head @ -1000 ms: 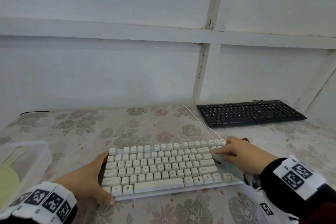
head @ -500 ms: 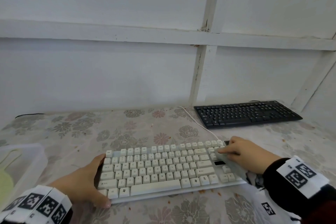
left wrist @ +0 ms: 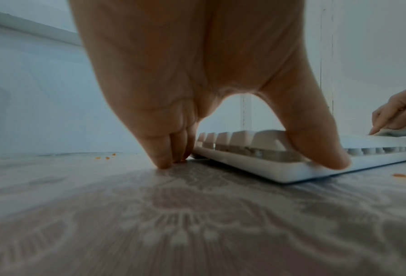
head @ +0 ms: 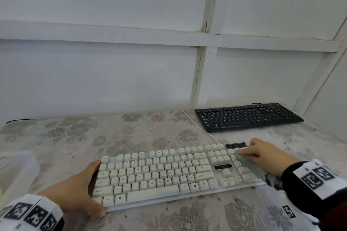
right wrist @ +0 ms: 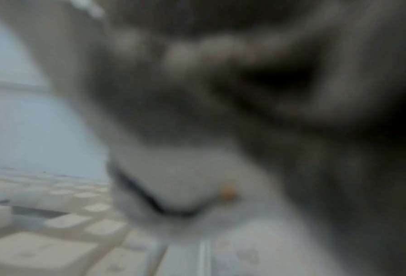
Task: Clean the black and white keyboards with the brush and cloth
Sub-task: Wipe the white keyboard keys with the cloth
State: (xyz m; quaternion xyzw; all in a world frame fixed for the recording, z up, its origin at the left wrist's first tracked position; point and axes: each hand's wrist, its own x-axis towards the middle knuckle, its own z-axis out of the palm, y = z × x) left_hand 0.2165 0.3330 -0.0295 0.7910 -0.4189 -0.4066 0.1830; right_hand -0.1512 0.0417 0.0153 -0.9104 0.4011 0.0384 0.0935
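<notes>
The white keyboard (head: pixel 169 172) lies on the flowered table in front of me. My left hand (head: pixel 80 191) holds its left end, fingers (left wrist: pixel 164 155) down on the table beside the far corner and thumb on the front rim. My right hand (head: pixel 262 155) presses a pale cloth (head: pixel 251 168) onto the number pad, with bent fingers on top of it. The cloth's patterned tail hangs off the keyboard's right end under my wrist. The right wrist view is blurred and shows only cloth (right wrist: pixel 185 177) over keys. The black keyboard (head: pixel 247 116) sits untouched at the back right. No brush is visible.
A clear plastic box (head: pixel 16 174) stands at the left edge of the table. The white keyboard's cable (head: pixel 197 127) runs back towards the wall. Orange crumbs (head: pixel 208 196) lie along the keyboard's front edge. White panelled walls close the back and right.
My right hand has slid the cloth rightwards, off the arrow and navigation keys and onto the number pad. The left hand has kept its hold on the left end.
</notes>
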